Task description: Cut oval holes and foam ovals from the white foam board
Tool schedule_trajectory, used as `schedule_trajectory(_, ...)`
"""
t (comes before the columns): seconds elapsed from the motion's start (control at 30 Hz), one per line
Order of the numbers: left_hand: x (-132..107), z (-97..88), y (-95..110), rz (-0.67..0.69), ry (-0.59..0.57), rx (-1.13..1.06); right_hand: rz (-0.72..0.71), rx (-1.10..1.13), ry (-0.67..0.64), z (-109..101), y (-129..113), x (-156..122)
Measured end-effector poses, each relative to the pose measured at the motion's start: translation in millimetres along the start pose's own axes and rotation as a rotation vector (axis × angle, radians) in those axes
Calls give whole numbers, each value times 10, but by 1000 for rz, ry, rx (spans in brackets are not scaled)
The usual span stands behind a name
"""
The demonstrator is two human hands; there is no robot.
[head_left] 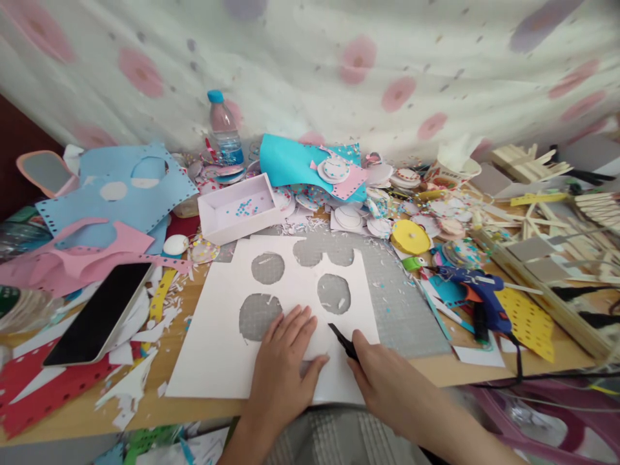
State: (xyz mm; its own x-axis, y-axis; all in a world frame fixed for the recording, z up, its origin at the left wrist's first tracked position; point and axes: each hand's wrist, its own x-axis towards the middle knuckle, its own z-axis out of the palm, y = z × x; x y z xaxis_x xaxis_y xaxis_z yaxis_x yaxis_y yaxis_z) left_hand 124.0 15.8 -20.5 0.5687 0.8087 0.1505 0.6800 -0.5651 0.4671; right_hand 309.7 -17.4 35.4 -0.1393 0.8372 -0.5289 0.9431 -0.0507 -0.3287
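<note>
White sheet; phone, box nearby

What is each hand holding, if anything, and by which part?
The right hand grips a black knife by the handle end, leaving its tip free. The left hand grips nothing; it lies on the white sheet.
</note>
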Motion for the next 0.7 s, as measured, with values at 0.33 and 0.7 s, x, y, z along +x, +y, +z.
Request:
schedule_trajectory(0.33, -16, 21, -4, 1, 13, -15, 16, 47, 13, 92, 19, -43)
schedule_trajectory(0.7, -5, 35, -32, 25, 7, -14, 89, -14, -10, 186, -17, -37)
